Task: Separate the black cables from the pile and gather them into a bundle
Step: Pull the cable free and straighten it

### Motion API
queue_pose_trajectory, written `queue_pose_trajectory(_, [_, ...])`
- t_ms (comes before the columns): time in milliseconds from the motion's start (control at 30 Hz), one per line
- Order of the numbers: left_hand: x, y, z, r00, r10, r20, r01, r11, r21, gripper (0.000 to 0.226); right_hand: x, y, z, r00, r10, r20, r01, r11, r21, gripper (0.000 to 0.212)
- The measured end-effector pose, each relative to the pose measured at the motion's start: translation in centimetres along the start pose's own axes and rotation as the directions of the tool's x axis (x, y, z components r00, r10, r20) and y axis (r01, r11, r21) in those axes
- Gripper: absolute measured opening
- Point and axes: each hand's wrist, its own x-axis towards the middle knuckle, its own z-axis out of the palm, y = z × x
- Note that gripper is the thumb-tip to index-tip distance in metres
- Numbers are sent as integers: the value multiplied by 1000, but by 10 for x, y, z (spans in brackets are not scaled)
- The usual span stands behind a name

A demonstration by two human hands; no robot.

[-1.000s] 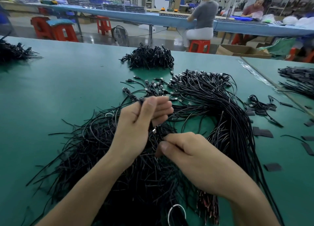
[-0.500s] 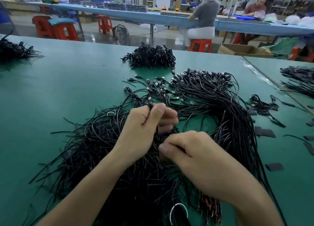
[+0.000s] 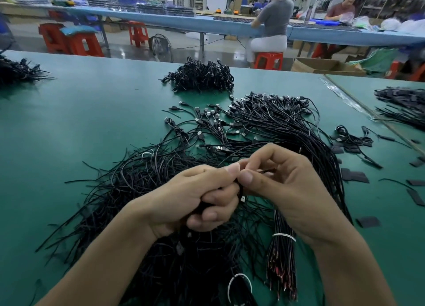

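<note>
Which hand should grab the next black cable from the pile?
Right. The left hand is full, its fist wrapped round the bundle. The right hand only pinches one cable, directly over the pile.

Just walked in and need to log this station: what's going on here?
A person is sorting a pile of black cables on a green table. The left hand holds a gathered clutch, and the right hand pinches one cable beside it. Most of the pile lies loose.
</note>
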Motion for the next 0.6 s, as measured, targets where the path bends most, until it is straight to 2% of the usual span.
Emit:
queue_pose_trajectory(67, [-1,1,-2,1000,-2,-15,2,1000,-23,53,1,2,0,999,4,48,-2,999,-44,17])
queue_pose_trajectory(233, [2,1,0,987,-19,-158,35,995,94,54,1,4,0,999,2,45,5,991,-135,20])
queue_pose_trajectory(367, [6,-3,4,907,84,-412,43,956,290,59,2,10,4,999,-35,2,35,959,-280,13])
queue_pose_trajectory(433, [16,-5,3,856,153,-495,42,932,361,56,2,11,9,996,-85,-41,67,942,-328,13])
queue_pose_trajectory(467, [17,-5,3,844,139,-518,66,931,358,53,3,11,12,993,-105,-60,79,940,-333,13])
queue_pose_trajectory(533, [20,-3,3,863,-24,-505,143,970,198,45,3,12,16,989,-120,-83,86,941,-328,13])
queue_pose_trajectory(600, [18,-5,7,946,-132,-296,112,990,-85,49,3,12,16,987,-130,-91,85,919,-385,13])
